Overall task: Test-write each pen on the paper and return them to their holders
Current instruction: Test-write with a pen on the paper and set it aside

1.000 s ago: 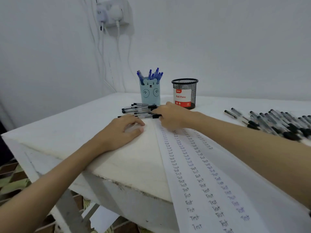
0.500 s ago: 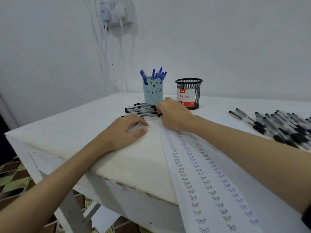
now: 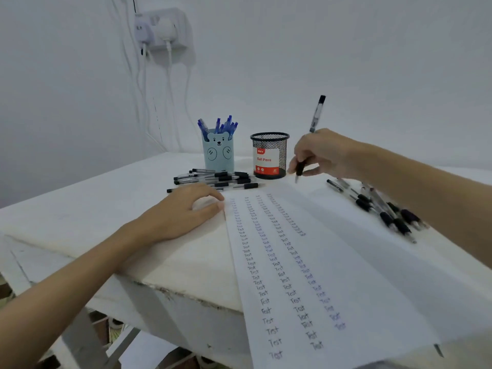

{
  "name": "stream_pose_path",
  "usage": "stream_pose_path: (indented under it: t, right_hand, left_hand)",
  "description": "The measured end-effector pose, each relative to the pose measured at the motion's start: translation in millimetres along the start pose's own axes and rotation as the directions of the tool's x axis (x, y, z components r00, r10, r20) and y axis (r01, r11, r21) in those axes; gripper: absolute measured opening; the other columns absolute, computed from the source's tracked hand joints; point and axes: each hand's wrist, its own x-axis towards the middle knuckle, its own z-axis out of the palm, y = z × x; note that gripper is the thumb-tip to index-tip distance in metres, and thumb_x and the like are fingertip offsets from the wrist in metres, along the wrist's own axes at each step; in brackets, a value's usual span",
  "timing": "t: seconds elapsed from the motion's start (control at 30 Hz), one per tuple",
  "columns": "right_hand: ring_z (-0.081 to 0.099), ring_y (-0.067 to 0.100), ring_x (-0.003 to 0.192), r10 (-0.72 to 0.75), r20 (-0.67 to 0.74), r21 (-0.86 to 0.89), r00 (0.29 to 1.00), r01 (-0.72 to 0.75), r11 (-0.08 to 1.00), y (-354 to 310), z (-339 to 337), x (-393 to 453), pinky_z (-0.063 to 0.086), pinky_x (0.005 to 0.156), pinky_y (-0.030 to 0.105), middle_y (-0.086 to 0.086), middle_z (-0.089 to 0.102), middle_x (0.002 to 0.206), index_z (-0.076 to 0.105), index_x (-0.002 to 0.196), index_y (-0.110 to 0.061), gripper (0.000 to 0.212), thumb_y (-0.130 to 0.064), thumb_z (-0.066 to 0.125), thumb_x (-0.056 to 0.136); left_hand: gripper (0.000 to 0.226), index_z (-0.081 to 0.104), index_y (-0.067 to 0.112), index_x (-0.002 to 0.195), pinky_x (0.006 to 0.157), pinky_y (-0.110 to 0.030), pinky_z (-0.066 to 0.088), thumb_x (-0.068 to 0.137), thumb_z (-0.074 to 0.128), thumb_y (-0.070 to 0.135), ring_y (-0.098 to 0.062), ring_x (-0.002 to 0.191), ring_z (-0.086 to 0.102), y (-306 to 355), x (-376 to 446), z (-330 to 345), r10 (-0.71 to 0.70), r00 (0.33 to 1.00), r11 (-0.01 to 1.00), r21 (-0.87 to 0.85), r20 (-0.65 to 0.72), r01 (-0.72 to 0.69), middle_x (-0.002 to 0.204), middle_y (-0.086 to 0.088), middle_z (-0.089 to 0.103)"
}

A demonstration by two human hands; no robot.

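Blk pen (image 3: 316, 114) upright above paper (image 3: 346, 262)

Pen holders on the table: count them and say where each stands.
2. The blue bear holder with blue pens stands at the back of the table; the black mesh holder stands just right of it, apart. None looks hidden.

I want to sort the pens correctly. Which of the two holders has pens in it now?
The blue bear holder has blue pens; the black mesh holder shows none.

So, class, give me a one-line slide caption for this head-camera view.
Right hand poises a black pen above the test-filled paper; left hand steadies its edge.
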Motion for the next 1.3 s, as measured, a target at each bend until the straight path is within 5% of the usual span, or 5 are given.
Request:
stream_pose_path:
  t: [0.33,0.57,0.77,0.9,1.3]
  right_hand:
    - [0.034,0.019,0.052,0.058,0.198,0.617,0.979,-0.17,0.768,8.3,-16.6,-26.3,0.032,0.06,0.03,0.001,0.031,0.055,0.031,0.052,-0.015,0.082,-0.097,0.028,0.056]
    - [0.021,0.018,0.053,0.112,0.099,0.679,0.989,-0.149,0.719,16.9,-9.1,-27.6,0.023,0.056,0.028,0.0,0.014,0.064,0.022,0.051,-0.018,0.067,-0.081,0.039,0.065]
    - [0.028,0.015,0.043,0.052,0.016,0.636,0.998,-0.051,0.77,15.5,-0.9,-32.1,0.036,0.056,0.026,0.0,0.026,0.043,0.058,0.072,-0.002,0.062,-0.063,0.051,0.084]
    - [0.055,0.025,0.058,0.04,0.099,0.511,0.994,-0.086,0.855,27.2,6.0,-39.6,0.042,0.061,0.031,0.014,0.057,0.057,0.066,0.097,0.002,0.06,-0.039,0.022,0.095]
    - [0.037,0.019,0.033,-0.029,-0.12,0.187,0.992,0.052,0.981,46.7,42.5,-49.4,0.024,0.036,0.017,0.008,0.045,0.044,0.054,0.051,-0.006,0.046,-0.028,0.05,0.091]
  left_hand:
    - [0.038,0.056,0.031,0.12,0.102,-0.03,0.035,0.09,0.048,0.051,-0.007,0.118,0.046,40.4,35.2,33.6,0.024,0.984,1.0,-0.005,0.174,-0.023,0.127,0.011,0.052]
    - [0.046,0.052,0.033,0.124,0.104,-0.028,0.031,0.086,0.051,0.059,-0.008,0.123,0.042,37.9,33.7,38.0,0.004,0.982,0.999,-0.034,0.187,0.002,0.131,0.011,0.049]
    - [0.08,0.049,0.039,0.128,0.108,-0.026,0.026,0.058,0.043,0.079,-0.003,0.128,0.037,32.1,33.7,36.4,0.0,0.969,0.995,-0.093,0.248,0.024,0.137,0.016,0.044]
    - [0.081,0.046,0.042,0.13,0.113,-0.031,0.024,0.06,0.038,0.082,-0.003,0.131,0.034,32.9,33.4,38.4,-0.006,0.969,0.999,-0.039,0.245,0.016,0.141,0.018,0.041]
    - [0.082,0.043,0.043,0.132,0.112,-0.03,0.025,0.06,0.036,0.082,-0.001,0.13,0.033,36.4,30.2,37.0,-0.015,0.968,0.999,-0.037,0.251,0.025,0.142,0.02,0.037]
